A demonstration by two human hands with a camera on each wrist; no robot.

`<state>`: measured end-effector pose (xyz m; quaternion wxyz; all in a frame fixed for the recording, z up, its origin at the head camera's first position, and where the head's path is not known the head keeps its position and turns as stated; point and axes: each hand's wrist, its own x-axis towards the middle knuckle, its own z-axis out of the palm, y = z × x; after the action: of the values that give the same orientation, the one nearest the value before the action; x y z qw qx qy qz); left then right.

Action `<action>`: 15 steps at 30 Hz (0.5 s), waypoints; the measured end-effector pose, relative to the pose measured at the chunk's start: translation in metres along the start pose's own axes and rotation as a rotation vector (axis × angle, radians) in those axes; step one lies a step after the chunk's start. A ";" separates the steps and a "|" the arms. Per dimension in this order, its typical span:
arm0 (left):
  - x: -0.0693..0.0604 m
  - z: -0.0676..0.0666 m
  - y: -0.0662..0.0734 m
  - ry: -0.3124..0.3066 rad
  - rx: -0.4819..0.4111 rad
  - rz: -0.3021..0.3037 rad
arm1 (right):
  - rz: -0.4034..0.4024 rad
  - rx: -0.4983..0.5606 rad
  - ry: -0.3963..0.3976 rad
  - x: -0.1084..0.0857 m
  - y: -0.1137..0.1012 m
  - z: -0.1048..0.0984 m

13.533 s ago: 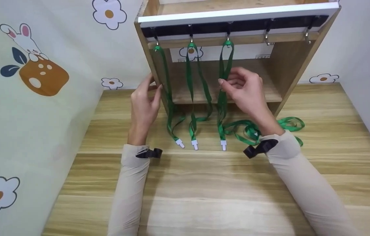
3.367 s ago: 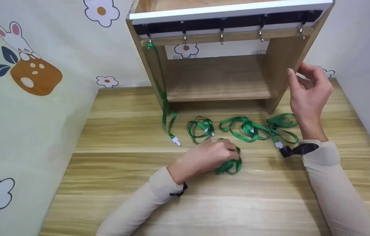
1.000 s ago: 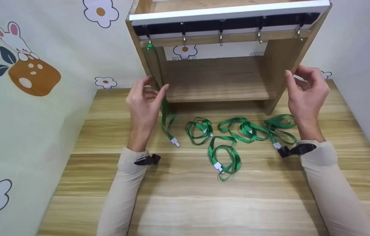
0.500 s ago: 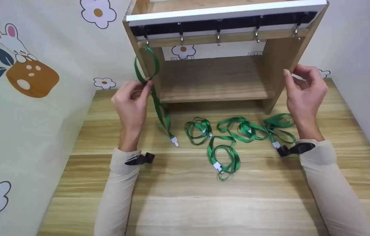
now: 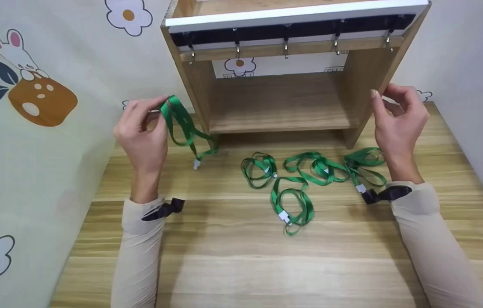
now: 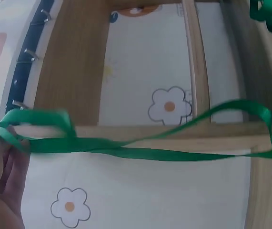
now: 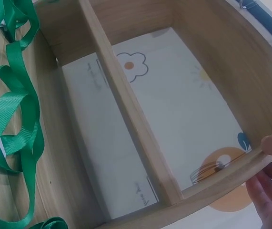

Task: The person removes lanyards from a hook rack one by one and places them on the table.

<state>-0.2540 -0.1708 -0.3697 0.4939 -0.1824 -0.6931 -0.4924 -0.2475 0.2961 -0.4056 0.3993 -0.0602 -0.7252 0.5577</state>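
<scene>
My left hand (image 5: 145, 132) pinches a green lanyard (image 5: 183, 122) by its loop, left of the wooden rack (image 5: 284, 102); its white clip (image 5: 197, 164) dangles just above the table. In the left wrist view the lanyard (image 6: 164, 153) stretches from my fingers across the rack's side panel. My right hand (image 5: 401, 122) grips the edge of the rack's right side panel, thumb in front and fingers behind, as the right wrist view also shows. Several metal hooks (image 5: 285, 49) line the rack's dark strip, with nothing hanging on them.
Several coiled green lanyards lie on the wood-grain table (image 5: 241, 265): one left (image 5: 259, 170), one in the middle (image 5: 316, 167), one right (image 5: 365, 164) near my right wrist, and one nearer (image 5: 292, 205). Patterned walls (image 5: 53, 179) stand left and behind.
Earlier, three lanyards hung on the hooks, then only the leftmost one. My left hand has taken that last one off and carried it left and down. My right hand stays on the rack.
</scene>
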 end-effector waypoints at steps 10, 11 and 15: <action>-0.004 -0.010 -0.007 -0.140 0.077 -0.029 | 0.015 -0.004 -0.004 -0.002 -0.003 0.000; -0.005 -0.009 -0.007 -0.151 0.063 -0.025 | 0.017 -0.008 -0.006 -0.002 -0.003 0.000; -0.004 -0.005 -0.002 -0.139 -0.006 0.010 | 0.019 -0.014 -0.006 -0.001 -0.003 -0.001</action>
<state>-0.2507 -0.1748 -0.3740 0.4465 -0.2212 -0.7232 -0.4782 -0.2451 0.2955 -0.4034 0.3914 -0.0682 -0.7296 0.5566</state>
